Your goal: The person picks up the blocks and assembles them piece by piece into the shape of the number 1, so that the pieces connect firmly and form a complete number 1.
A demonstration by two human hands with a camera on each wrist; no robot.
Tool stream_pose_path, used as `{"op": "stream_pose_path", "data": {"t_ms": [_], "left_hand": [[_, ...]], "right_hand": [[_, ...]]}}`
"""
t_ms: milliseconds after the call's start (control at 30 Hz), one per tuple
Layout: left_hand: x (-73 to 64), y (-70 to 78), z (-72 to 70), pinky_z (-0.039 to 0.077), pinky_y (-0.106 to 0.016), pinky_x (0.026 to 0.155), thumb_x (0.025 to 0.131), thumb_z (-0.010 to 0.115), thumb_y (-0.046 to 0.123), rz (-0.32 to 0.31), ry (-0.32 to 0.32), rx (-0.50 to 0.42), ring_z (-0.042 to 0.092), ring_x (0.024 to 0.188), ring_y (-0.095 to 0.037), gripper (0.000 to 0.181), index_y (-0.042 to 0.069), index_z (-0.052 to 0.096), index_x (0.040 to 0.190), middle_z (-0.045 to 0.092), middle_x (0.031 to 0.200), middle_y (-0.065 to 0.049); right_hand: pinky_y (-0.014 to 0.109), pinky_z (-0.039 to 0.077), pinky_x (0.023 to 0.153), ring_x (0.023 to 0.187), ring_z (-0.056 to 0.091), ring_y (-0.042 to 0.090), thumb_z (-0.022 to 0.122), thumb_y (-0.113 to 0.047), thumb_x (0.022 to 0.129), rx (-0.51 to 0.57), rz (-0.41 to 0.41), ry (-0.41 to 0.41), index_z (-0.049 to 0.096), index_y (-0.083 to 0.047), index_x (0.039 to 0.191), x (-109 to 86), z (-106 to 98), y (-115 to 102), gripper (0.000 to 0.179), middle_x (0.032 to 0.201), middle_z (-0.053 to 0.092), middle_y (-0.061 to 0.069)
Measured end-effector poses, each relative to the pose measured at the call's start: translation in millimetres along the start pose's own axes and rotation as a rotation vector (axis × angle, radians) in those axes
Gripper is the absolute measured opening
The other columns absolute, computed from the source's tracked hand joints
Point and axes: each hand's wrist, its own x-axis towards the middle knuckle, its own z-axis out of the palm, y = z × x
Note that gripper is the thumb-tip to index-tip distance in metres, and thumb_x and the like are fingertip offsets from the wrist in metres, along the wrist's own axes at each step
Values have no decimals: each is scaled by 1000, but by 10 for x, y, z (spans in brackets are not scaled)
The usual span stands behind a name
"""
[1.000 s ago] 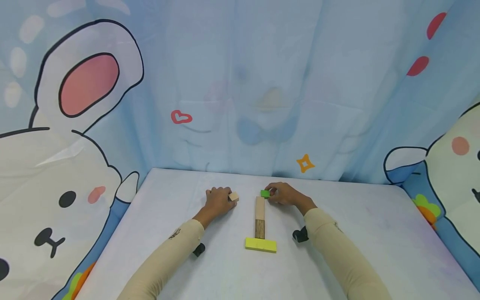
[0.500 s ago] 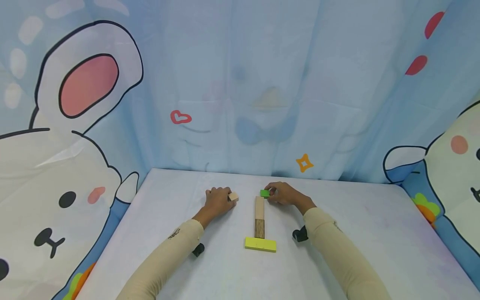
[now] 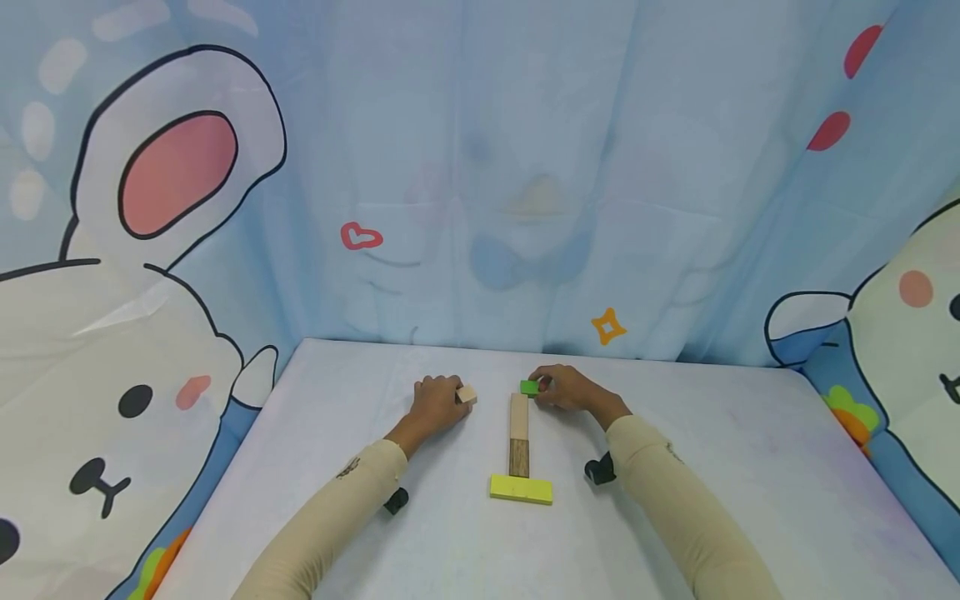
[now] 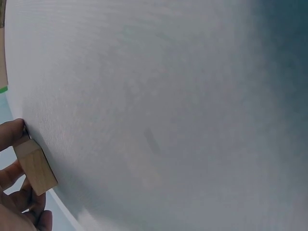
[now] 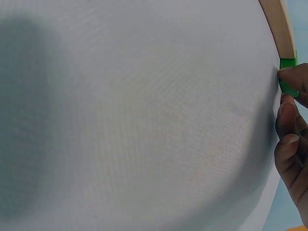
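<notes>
In the head view a column of wooden blocks lies on the white table. A yellow block [image 3: 521,489] lies crosswise at the near end, followed by a dark brown block [image 3: 519,457] and a pale wooden block [image 3: 519,416]. At the far end is a green block [image 3: 529,387], pinched between thumb and finger of my right hand [image 3: 567,387]. The right wrist view shows the green block against the pale block's end. Left of the column, my left hand [image 3: 437,402] grips a small natural wood block [image 4: 38,170] close over the table.
The white table [image 3: 330,392] runs back to a blue printed curtain [image 3: 480,208] with cartoon bears. Black wrist cameras hang under both forearms, one [image 3: 397,500] on the left and another [image 3: 600,469] on the right.
</notes>
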Motion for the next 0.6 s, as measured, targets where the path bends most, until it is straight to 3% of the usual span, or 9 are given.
{"op": "stream_pose_path", "data": {"t_ms": [600], "left_hand": [[-4, -11, -4, 34, -36, 74, 91, 74, 28, 15, 5, -19, 56, 84, -22, 35, 5, 69, 116, 72, 99, -9]], "right_hand": [[33, 52, 75, 89, 58, 20, 71, -13, 91, -1, 17, 6, 63, -5, 128, -6, 12, -18, 38, 106, 65, 10]]}}
